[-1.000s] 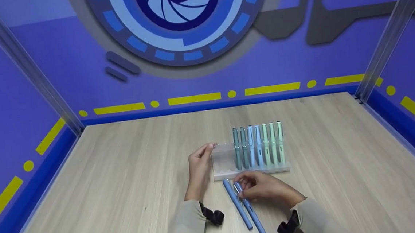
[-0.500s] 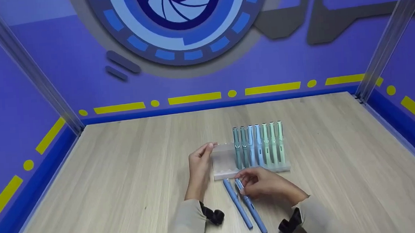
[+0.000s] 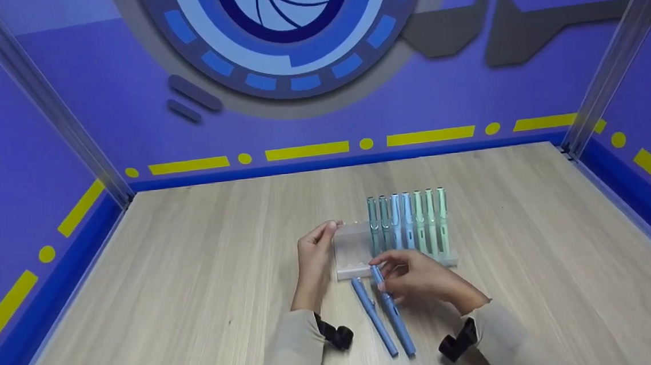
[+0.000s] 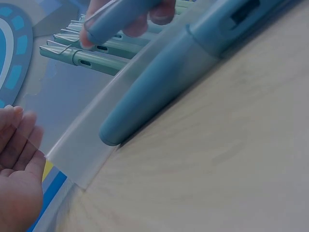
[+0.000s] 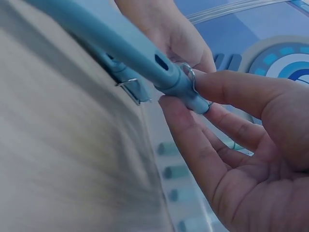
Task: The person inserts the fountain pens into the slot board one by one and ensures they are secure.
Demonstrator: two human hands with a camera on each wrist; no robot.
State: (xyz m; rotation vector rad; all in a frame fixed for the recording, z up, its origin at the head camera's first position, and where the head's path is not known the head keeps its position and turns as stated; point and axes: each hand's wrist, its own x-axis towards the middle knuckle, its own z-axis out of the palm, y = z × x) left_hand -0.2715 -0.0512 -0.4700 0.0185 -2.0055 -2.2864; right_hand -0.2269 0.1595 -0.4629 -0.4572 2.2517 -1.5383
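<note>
My right hand (image 3: 418, 276) pinches a blue pen (image 5: 130, 48) by its capped end, thumb and fingers around the metal clip. That pen slants toward me, its capped end in front of a clear pen stand (image 3: 353, 248). At the stand's left edge, my left hand (image 3: 315, 257) grips the upper corner between thumb and fingers. A second blue pen (image 3: 374, 316) lies on the table to the left of the held one. Several pens stand upright in a row in the stand: dark green pens (image 3: 373, 225), light blue pens (image 3: 402, 217) and light green pens (image 3: 431, 215).
The pen stand's left part holds no pens. A wooden table (image 3: 195, 283) lies under everything, with a purple-blue wall panel (image 3: 92, 118) behind it. Black wrist cameras (image 3: 336, 335) are strapped over both sleeves.
My right hand has moved up and slightly right toward the stand, lifting the pinched blue pen with it. The left hand keeps its grip on the stand's corner.
</note>
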